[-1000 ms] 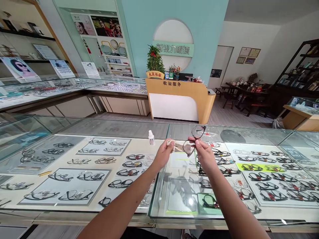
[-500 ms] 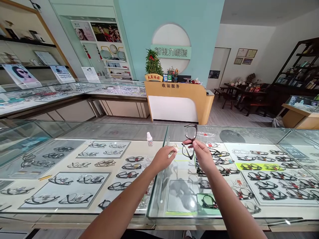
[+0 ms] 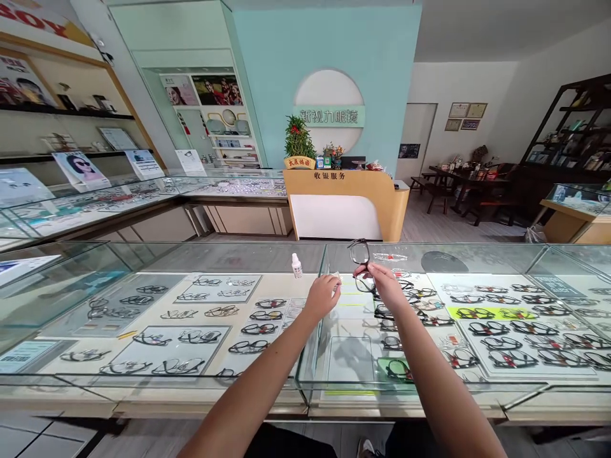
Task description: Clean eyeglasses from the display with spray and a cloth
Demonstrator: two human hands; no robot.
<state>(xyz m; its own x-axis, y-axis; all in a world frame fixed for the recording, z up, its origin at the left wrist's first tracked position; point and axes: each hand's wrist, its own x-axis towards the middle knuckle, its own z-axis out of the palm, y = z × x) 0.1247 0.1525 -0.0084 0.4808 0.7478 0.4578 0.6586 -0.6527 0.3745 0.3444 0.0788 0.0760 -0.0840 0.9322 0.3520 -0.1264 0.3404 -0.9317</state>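
Glasses [image 3: 360, 253]: dark rims, clear rounded-rectangle lenses, on end above the glass counter [image 3: 363, 404]. My right hand [image 3: 386, 284] has them pinched near the bridge, thumb against fingers. Left hand [image 3: 324, 296], just beside, curled on a pale cloth [image 3: 337, 277], mostly hidden. White bottle [image 3: 296, 266] beyond left hand; label too small on my feed. Well past both hands: wall sign [image 3: 329, 116] 新视力眼镜, far counter [image 3: 334, 216] lettered 收银服务.

A white bottle [image 3: 296, 266] stands on the glass display counter [image 3: 229, 257].
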